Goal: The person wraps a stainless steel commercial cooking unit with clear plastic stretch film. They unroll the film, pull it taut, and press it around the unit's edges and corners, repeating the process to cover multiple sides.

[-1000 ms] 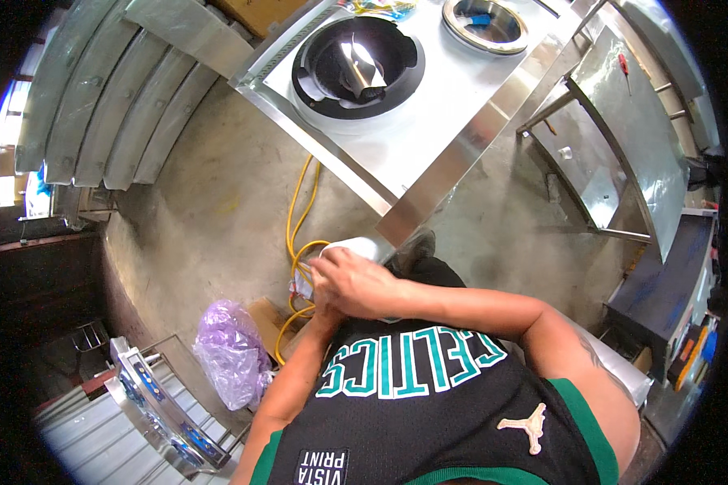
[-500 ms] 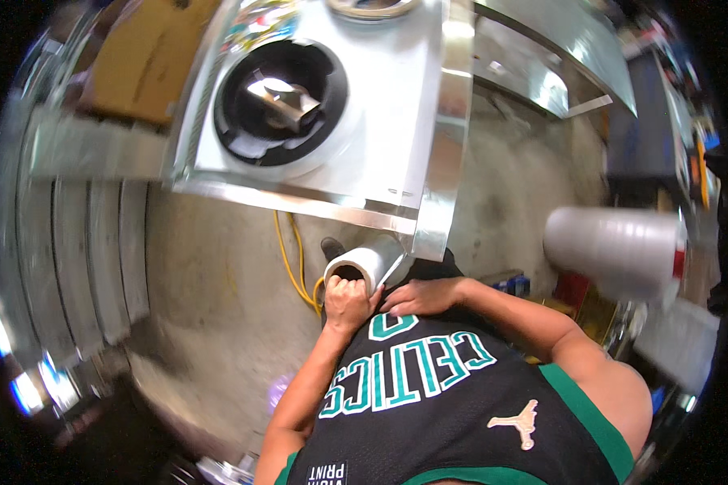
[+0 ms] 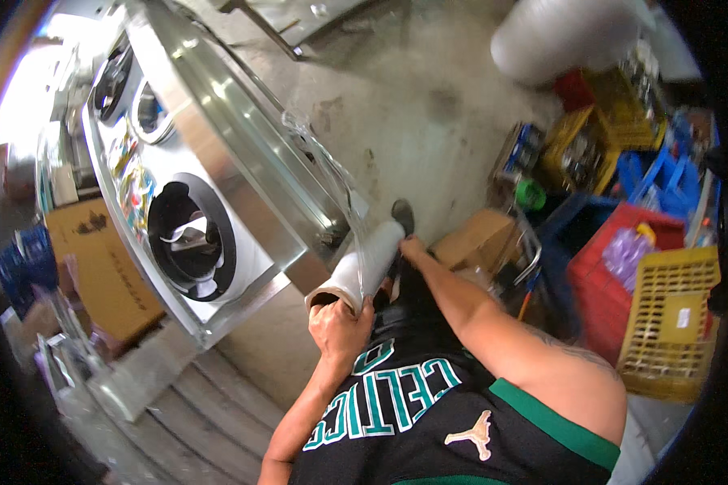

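A roll of clear stretch film (image 3: 362,263) slants in front of me, its brown cardboard core open at the near end. My left hand (image 3: 340,330) is closed on that near end, fingers hooked into the core. My right hand (image 3: 413,250) is low beside the roll's far end; its fingers are mostly hidden. From the roll a twisted strand of film (image 3: 338,174) runs up along the edge of a metal-sided unit (image 3: 239,174). The unit's white top has a round black fitting (image 3: 191,236) with shiny metal inside.
Left of the unit stands a cardboard box (image 3: 105,271) above grey metal slats. On the right are a yellow crate (image 3: 673,323), a red bin (image 3: 615,267), a blue crate (image 3: 663,182) and another cardboard box (image 3: 473,241). A large translucent roll (image 3: 562,39) stands farther back.
My view has swung right, so the unit now appears farther left and turned. My right hand has moved from my lap to beside the roll's far end. My left hand keeps its grip.
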### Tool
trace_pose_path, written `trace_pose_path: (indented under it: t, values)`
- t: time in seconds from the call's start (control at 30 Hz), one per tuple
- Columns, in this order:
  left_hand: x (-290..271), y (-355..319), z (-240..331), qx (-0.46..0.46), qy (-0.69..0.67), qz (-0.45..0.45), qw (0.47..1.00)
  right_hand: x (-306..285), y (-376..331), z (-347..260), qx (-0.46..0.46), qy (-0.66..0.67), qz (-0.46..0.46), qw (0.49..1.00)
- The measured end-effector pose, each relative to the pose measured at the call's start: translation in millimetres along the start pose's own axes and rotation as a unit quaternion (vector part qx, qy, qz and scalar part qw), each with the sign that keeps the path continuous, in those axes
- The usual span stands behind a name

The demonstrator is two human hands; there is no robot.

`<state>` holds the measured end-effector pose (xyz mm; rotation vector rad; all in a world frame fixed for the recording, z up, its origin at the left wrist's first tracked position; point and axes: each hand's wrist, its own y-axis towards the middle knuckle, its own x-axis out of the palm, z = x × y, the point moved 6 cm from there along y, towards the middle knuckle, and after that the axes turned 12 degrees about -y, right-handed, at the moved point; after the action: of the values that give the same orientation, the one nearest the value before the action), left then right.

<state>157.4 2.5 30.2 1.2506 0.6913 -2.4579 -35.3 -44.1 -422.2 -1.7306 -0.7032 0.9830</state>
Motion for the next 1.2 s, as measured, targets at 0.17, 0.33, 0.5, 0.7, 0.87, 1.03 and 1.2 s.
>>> trace_pose_path:
  t: [0.17,0.33,0.5,0.7,0.87,1.03,1.2]
  values:
    - [-18.3,2.2,12.6,-0.088,0.039,-0.036,0.995,21.0,21.6,13.6,0.049,0.308,0.049,0.949]
    - [-15.5,-4.3,3.5,-0.148,-0.072,-0.036,0.986,27.7,50.6,6.5,-0.011,0.429,-0.017,0.903]
    - [13.4,-18.7,-5.5,-0.074,0.017,-0.249,0.966,13.6,79.4,15.5,-0.025,0.377,-0.016,0.926]
    - [63.3,-50.1,-15.7,0.299,0.036,-0.367,0.880,-11.3,126.8,33.0,-0.018,0.328,0.020,0.944]
    - [90.6,-67.0,-59.6,0.380,0.035,-0.382,0.842,54.4,174.5,36.6,-0.035,0.301,0.085,0.949]
    - [77.1,-75.3,-103.6,0.366,0.073,-0.409,0.833,171.5,177.6,14.4,-0.086,0.361,-0.056,0.927]
    - [11.1,-61.4,-116.7,0.372,0.161,-0.356,0.842,243.1,106.6,-45.7,-0.028,0.488,-0.083,0.868]
